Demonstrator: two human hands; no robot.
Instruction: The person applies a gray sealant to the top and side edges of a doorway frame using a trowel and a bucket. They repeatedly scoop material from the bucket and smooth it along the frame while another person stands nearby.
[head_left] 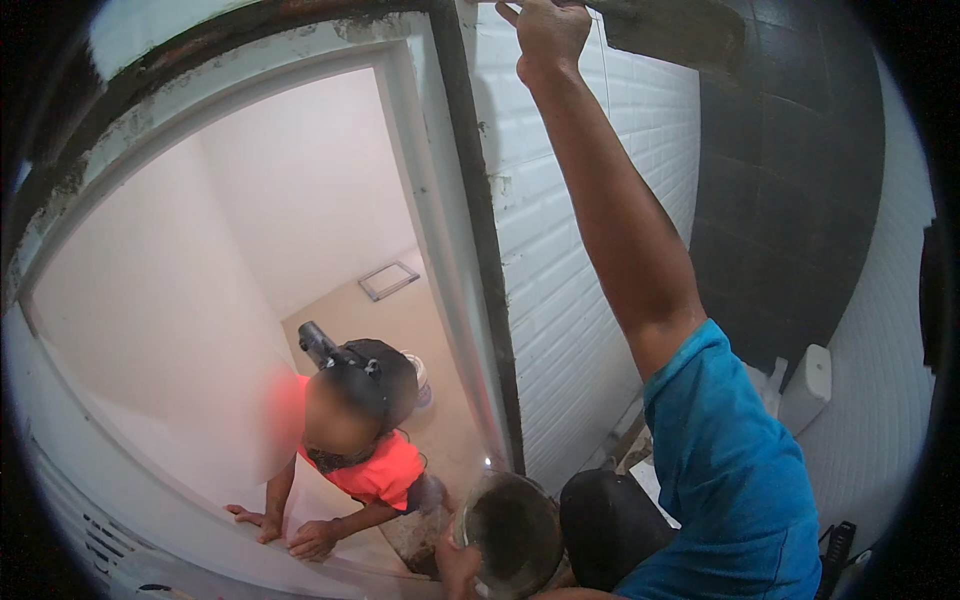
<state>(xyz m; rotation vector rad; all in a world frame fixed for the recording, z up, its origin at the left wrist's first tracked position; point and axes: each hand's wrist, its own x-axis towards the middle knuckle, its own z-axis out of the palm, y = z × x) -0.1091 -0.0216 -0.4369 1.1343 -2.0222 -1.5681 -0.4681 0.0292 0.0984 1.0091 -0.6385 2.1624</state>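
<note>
Door frame (410,150): I see its pale, smeared surround standing around an opening into a white-walled room.
Co-worker (385,475): someone in a bright orange-red top and dark headgear leans in the opening, both hands near its lower-left edge.
Room floor (350,315): I make out a rectangular frame (388,281) lying flat, and a white pail (420,383) behind the co-worker.
Left hand (458,567): curled over the near-left rim of the bucket, fingers partly hidden.
Bucket (512,535): round and dark, low beside the foot of the door frame; I can't tell its contents.
Right hand (553,35): stretched up by the top of the white tiled wall (560,290), cropped by my view; one finger sticks out leftward, but I can't tell its grip.
Sleeve (740,470): blue, on the right arm.
Far right: dark tiles (790,190) and a white boxy fixture (808,388).
</note>
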